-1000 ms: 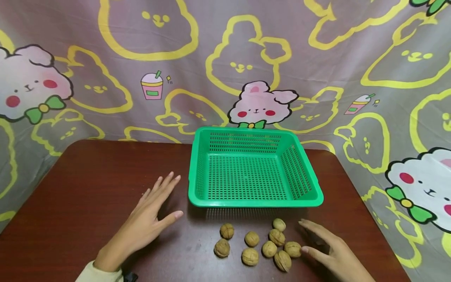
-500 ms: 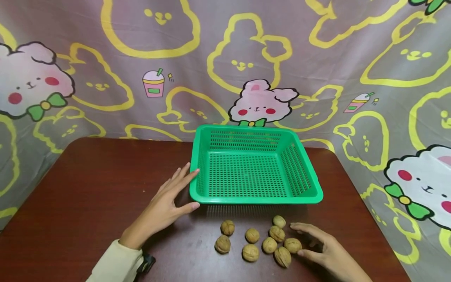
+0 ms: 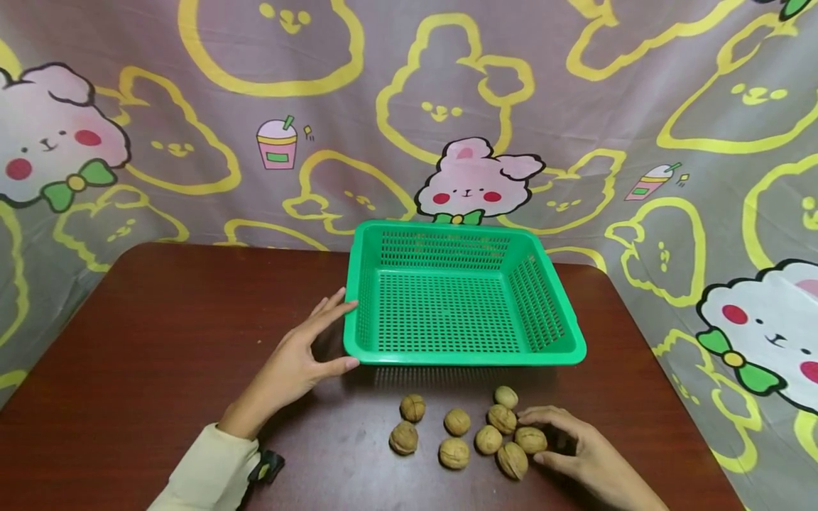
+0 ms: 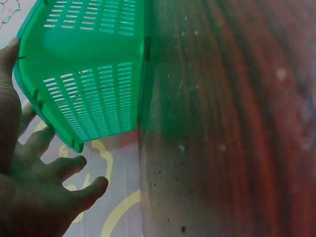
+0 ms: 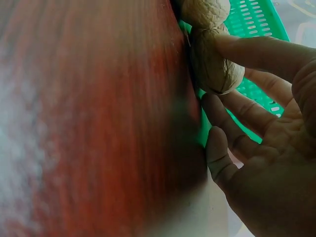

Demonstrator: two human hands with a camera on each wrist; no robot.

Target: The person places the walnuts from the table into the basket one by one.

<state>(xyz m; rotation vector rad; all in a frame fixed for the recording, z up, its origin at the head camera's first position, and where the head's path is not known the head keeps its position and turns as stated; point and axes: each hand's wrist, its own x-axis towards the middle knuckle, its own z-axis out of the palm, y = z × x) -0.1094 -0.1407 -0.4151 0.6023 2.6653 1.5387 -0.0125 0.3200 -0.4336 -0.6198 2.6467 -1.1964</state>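
Observation:
A green perforated plastic basket (image 3: 447, 358) stands on the table, tilted to neither side. At its near left corner my left hand (image 3: 297, 355) touches the rim with thumb and forefinger; in the left wrist view the other fingers of that hand (image 4: 42, 182) are spread below the rim. In front of the basket lie several walnuts. My right hand (image 3: 584, 451) grips the rightmost walnut (image 3: 531, 440) between thumb and fingers. The right wrist view has the thumb on this walnut (image 5: 210, 61), with a second walnut (image 5: 205, 11) against it.
Two walnuts (image 3: 404, 438) lie in a left pair, and two more (image 3: 454, 453) lie in the middle. The dark red-brown table (image 3: 179, 341) extends left of the basket. A patterned cloth (image 3: 192, 121) hangs behind and at the sides.
My left hand has moved right and forward from the bare table to the basket's rim. My right hand has come left and its fingers have closed around the rightmost walnut.

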